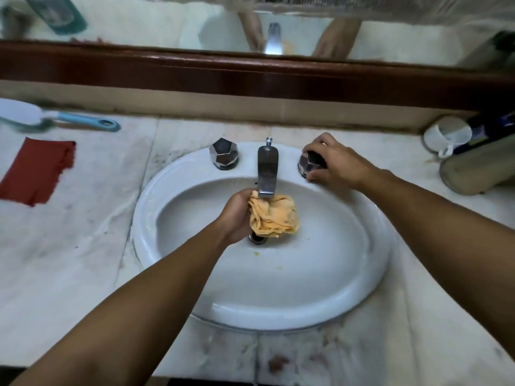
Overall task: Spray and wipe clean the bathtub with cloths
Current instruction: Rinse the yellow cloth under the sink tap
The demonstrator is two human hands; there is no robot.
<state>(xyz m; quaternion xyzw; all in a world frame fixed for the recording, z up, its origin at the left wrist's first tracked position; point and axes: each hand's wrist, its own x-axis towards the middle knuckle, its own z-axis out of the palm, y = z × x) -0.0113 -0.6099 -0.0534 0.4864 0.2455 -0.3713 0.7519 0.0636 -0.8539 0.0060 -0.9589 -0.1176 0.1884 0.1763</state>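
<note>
A crumpled orange cloth (274,215) hangs inside the white oval sink (362,288), directly under the chrome faucet spout (267,174). My left hand (237,215) grips the cloth from its left side, above the drain (257,238). My right hand (331,162) has its fingers curled round the right chrome tap knob (306,164) on the sink's back rim. The left tap knob (224,153) stands untouched. I cannot see water running from the spout.
A red cloth (39,171) lies flat on the marble counter (69,246) at the left, behind it a white brush with a blue handle (83,121). A white cup (447,136) and a beige container (479,168) sit at the right. A mirror runs along the back.
</note>
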